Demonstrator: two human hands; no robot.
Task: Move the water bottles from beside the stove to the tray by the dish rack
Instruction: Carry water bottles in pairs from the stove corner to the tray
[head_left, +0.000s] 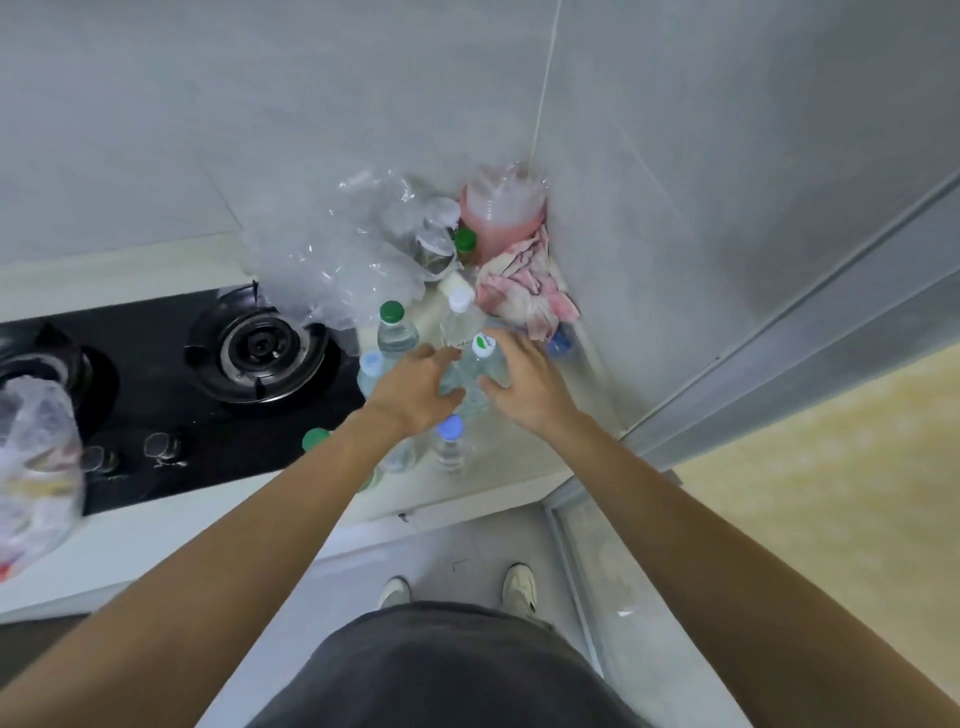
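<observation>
Several clear water bottles stand on the counter to the right of the stove, among them a green-capped one (391, 312), a white-capped one (460, 301) and a blue-capped one (450, 428) near the front edge. A bottle with a white cap and green leaf mark (483, 345) stands between my hands. My left hand (415, 387) curves against its left side with fingers apart. My right hand (524, 384) flanks its right side, thumb on the bottle body. Neither hand has lifted anything. The tray and dish rack are out of view.
A black gas stove with a burner (258, 345) lies left of the bottles. Crumpled clear plastic (353, 249), a pink liquid jug (501, 213) and a pink-white cloth (524, 291) fill the tiled corner behind. A filled plastic bag (36, 467) sits far left.
</observation>
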